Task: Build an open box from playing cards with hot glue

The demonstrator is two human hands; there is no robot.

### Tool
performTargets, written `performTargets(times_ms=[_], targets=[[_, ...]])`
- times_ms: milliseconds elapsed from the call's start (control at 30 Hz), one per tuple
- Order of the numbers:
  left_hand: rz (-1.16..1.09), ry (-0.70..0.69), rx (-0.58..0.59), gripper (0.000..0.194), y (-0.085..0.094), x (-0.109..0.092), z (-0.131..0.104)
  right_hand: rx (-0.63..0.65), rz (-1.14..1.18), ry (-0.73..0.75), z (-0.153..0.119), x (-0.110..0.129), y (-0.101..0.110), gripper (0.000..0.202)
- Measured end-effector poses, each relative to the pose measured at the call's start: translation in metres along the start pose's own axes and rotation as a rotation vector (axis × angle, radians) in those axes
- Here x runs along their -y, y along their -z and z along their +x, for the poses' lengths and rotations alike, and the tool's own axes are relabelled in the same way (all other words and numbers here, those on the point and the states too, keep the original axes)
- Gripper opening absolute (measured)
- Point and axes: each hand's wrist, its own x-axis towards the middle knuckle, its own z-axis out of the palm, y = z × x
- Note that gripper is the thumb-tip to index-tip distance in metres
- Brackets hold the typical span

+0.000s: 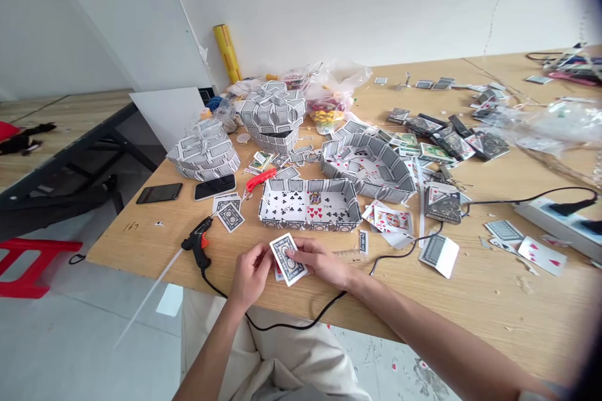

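Observation:
Patterned playing cards [288, 260], backs up, are held over the table's front edge; a bit of red shows on one underneath. My right hand [324, 263] grips them, thumb on top. The fingers of my left hand [251, 272] are pinched at their left edge. Just beyond stands a rectangular tray built of folded cards [308, 225], its floor lined with face-up cards. To the left lies a black hot glue gun [196, 244] with a white glue stick out its rear. Loose cards [230, 216] and red-handled scissors [260, 180] lie near the tray.
Behind are a larger card-built tray [399, 185] and lidded card boxes [204, 156]. Two phones [160, 193] lie at left. Card packs [444, 203] and a power strip [564, 222] are at right. The gun's black cable [301, 326] loops past the front edge.

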Motion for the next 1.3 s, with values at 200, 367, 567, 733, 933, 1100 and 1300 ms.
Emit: performTargets(times_ms=[200,367,567,733,933,1100,1300], targets=[[0.019,-0.006,-0.011,0.035,0.0,-0.004,-0.001,0.002,0.004,-0.015,0.001,0.001,-0.002,0.059],[0.026,-0.034,0.003,0.033,0.0,-0.006,-0.001,-0.015,-0.062,-0.032,0.002,0.0,-0.001,0.054],[0.055,-0.028,0.045,0.032,0.001,-0.009,0.0,-0.017,-0.062,-0.05,0.0,0.0,0.001,0.049],[0.055,-0.013,0.056,0.031,0.002,-0.01,0.0,-0.053,-0.047,-0.071,0.0,0.001,0.002,0.045],[0.089,-0.038,0.038,0.032,0.003,-0.012,-0.001,-0.024,-0.007,-0.035,0.001,0.004,0.001,0.038],[0.11,-0.038,0.049,0.031,0.003,-0.011,0.0,-0.02,0.016,-0.048,-0.001,0.005,0.001,0.035],[0.105,0.009,0.065,0.028,0.003,-0.008,0.0,-0.024,0.051,-0.073,-0.002,0.007,0.003,0.037]])
